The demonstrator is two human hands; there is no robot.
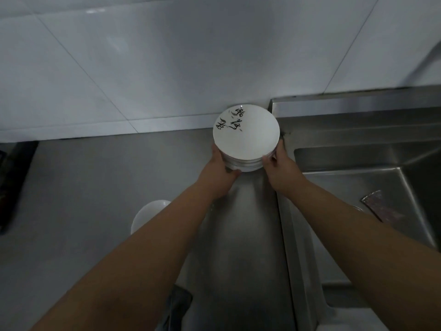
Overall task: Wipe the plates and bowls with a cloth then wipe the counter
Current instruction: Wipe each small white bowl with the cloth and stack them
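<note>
Counter: steel, against tiled wall.
Plates: white stack beside sink corner.
Left hand: gripping stack's left edge.
Right hand: gripping its right edge.

Both my bare forearms stretch forward and draw together ahead of me, the left from the lower left, the right from the lower right. My left grip curls round the left side of a stack of round white ceramic plates. My right grip clasps the opposite side, thumb against the rim, wrists nearly level.
</note>
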